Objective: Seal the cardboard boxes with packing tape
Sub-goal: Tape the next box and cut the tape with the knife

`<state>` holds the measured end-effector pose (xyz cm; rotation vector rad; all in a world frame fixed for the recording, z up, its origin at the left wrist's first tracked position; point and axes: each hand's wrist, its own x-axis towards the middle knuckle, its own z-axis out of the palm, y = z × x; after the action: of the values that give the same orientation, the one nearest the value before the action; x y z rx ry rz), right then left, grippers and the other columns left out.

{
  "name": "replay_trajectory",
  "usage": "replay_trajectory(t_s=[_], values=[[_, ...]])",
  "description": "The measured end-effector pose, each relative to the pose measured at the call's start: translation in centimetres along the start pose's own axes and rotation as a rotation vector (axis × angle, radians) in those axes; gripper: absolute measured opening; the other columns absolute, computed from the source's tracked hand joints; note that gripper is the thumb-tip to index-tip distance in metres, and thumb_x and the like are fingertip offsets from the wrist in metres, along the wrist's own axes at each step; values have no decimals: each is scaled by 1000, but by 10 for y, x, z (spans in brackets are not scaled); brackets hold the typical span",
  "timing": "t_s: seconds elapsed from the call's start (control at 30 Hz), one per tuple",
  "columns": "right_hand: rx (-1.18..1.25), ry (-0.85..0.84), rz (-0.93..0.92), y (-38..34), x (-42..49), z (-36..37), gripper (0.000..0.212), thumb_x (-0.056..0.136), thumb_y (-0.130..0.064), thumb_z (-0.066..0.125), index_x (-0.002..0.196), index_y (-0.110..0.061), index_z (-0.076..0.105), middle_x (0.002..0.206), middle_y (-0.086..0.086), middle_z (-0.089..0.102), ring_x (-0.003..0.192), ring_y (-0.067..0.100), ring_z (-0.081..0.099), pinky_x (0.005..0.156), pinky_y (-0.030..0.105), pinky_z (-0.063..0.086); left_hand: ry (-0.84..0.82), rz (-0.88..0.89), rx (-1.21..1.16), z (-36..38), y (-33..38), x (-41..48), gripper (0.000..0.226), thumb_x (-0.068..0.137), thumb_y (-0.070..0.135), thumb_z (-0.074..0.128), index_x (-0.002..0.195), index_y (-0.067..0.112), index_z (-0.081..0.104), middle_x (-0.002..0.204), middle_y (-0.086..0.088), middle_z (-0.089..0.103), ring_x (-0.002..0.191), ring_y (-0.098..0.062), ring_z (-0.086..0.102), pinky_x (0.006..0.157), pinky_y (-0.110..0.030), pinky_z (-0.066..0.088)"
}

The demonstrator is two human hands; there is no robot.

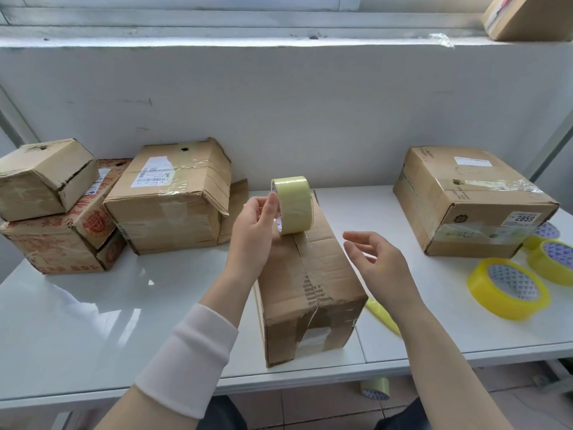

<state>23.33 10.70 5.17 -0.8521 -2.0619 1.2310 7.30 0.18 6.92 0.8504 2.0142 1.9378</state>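
Observation:
A worn cardboard box [316, 293] lies lengthwise on the white table [93, 321] in front of me, with old clear tape along its top seam. My left hand [254, 225] holds a pale yellow tape roll [293, 204] upright on the far end of the box top, fingers curled round the roll's left rim. My right hand [375, 259] hovers just right of the box, fingers relaxed and slightly bent, holding nothing.
Stacked boxes [173, 197] stand at the back left, and a larger taped box [471, 200] at the back right. Several yellow tape rolls [508, 293] lie at the right edge. Another roll [375, 388] lies on the floor. A yellow strip [383, 315] lies beside the box.

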Motion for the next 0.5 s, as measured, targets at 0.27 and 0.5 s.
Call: replay_trajectory(t_s=[0.27,0.5], values=[[162,-184,210,8,16,15,31,92,-35,55,122,-26,57,114,-8,62,95,-1,58,69,14,46,179,-226,92,-15,-26,-1,54,94,38,51,141,16,35,146,-4,34,135,-17,32,108,-29,27],[248,-152,240,21,16,6,34,94,-32,53,125,-18,57,117,-5,63,104,5,58,84,23,47,188,-96,84,-10,-15,-5,31,94,42,49,118,23,50,133,-3,46,127,-16,41,110,-39,33]])
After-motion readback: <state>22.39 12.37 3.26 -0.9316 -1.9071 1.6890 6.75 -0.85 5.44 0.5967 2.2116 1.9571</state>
